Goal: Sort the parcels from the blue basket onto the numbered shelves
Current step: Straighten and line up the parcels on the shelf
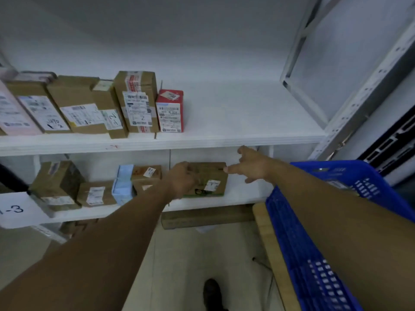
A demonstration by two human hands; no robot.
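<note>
A brown cardboard parcel (211, 179) with a white label rests on the lower white shelf (242, 197), tagged 1-3 (15, 208) at the left. My left hand (182, 179) is closed on the parcel's left end. My right hand (252, 164) hovers at its right end with fingers spread, one fingertip touching the box's top corner. The blue basket (314, 243) stands at the right on a wooden surface, under my right forearm; its contents are mostly hidden.
The upper shelf (235, 122) carries a row of brown parcels (134, 102) marked 1-2 and a red box (170, 111); its right half is bare. More parcels (94, 191) and a light blue packet (122, 185) sit left on the lower shelf. A metal upright (359, 97) rises at right.
</note>
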